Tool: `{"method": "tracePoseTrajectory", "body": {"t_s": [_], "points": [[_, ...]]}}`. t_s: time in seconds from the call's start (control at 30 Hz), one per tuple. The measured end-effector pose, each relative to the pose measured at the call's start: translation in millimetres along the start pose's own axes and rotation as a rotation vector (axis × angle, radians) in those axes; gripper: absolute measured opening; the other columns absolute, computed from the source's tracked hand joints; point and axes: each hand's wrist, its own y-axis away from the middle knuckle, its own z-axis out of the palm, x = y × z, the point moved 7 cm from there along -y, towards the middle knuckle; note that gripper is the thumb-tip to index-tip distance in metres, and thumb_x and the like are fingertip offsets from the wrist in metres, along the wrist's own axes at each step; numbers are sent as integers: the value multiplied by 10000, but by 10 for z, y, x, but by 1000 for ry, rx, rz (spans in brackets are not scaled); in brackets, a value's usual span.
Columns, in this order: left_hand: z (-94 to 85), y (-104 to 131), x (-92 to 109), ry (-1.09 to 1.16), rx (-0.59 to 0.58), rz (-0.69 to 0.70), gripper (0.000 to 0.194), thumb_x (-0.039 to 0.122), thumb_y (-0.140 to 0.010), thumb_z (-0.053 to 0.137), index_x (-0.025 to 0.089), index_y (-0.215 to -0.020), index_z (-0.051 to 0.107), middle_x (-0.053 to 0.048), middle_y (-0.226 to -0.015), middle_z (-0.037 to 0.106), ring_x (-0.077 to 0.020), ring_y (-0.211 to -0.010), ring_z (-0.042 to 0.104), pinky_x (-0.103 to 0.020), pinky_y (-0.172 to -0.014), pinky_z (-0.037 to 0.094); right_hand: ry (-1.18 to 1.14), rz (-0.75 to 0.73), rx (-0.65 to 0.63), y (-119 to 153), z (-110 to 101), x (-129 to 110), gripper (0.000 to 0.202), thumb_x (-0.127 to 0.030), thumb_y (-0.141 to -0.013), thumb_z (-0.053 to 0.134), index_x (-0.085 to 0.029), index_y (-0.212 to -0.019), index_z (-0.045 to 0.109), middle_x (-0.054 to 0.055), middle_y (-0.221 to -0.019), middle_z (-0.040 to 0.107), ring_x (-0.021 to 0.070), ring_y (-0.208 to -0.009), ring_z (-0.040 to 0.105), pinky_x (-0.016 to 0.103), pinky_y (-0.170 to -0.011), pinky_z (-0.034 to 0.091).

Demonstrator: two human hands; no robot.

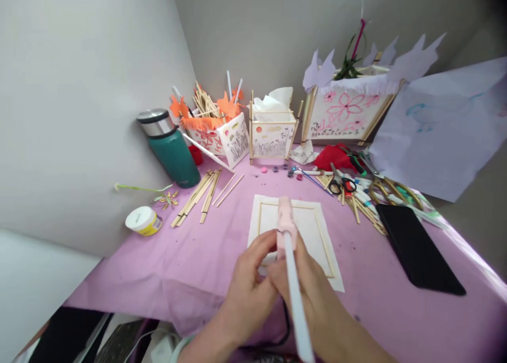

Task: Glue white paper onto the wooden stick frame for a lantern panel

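Note:
A pink hot glue gun (285,220) is in front of me, and a long white glue stick (295,294) sticks out of its back toward me. My right hand (311,278) is wrapped around its grip. My left hand (253,281) closes on the gun's left side, its fingers bent against the body; the fingertips are partly hidden. Below the gun lies a white sheet (311,226) with a frame of thin wooden sticks (325,241) on it. A dark cord (285,321) runs down from beneath the hands.
Left stand a green bottle (174,157), a white-lidded jar (143,220) and bundled sticks (196,197). Decorated boxes (273,139) line the back. On the right lie scissors (343,182), markers (362,197) and a black phone (420,249). A pink cloth (178,265) covers the table.

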Motion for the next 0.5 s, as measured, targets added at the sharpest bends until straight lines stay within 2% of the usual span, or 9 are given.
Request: {"method": "tracePoseTrajectory", "body": {"t_s": [0.1,0.13,0.2,0.27,0.33,0.4,0.47,0.5], "points": [[-187,0,-165,102,152,-89,305,401,-864,574,176,-1056,651,-56,-1017,683,-205,-922,627,-277,-785,504,8,-51,-140,10,157,-41,702,-454,-942,408,-181,-1506,91,150,-1495,320,270,-1357,339,470,-1067,364],[-250,-5,-205,108,196,-112,328,420,-855,584,167,-1055,648,-62,-1006,689,-204,-913,634,-281,-793,506,10,-75,-174,18,176,-58,706,-463,-936,425,-173,-1501,117,152,-1492,325,267,-1355,341,464,-1069,359],[-398,-37,-228,62,261,-123,364,441,-839,601,156,-1061,640,-75,-994,695,-207,-910,643,-300,-816,505,8,-87,-206,10,135,-53,636,-457,-930,446,-173,-1464,253,139,-1397,462,246,-1252,467,412,-1006,422],[-605,-104,-181,-56,313,-85,380,463,-846,579,169,-1082,623,-71,-957,696,-202,-872,653,-311,-801,510,30,-21,-170,-36,-28,57,476,-439,-924,461,-187,-1328,465,95,-1174,621,204,-1019,602,339,-863,485],[-882,-201,-95,-271,384,-10,398,463,-843,572,196,-1138,591,-74,-1034,672,-207,-898,648,-321,-798,512,115,97,-57,-88,-310,288,331,-420,-913,478,-190,-1113,605,56,-975,664,169,-810,620,295,-735,478],[-1161,-313,-2,-592,450,101,375,471,-850,537,210,-1110,603,-92,-1217,588,-232,-994,615,-351,-843,498,280,188,107,-106,-655,557,258,-384,-907,475,-188,-963,633,48,-919,661,159,-733,597,291,-693,439],[-1398,-426,-7,-922,490,143,346,466,-859,502,197,-1044,618,-107,-1196,579,-273,-1076,563,-407,-924,454,465,273,198,-92,-921,822,224,-350,-896,473,-193,-868,630,35,-880,660,163,-715,584,295,-684,407],[-1501,-475,-41,-1037,503,147,345,462,-861,488,187,-1026,616,-117,-1164,583,-291,-1099,542,-430,-950,435,527,303,205,-85,-999,934,220,-336,-893,467,-196,-830,624,30,-854,659,167,-716,584,293,-673,392]]}}
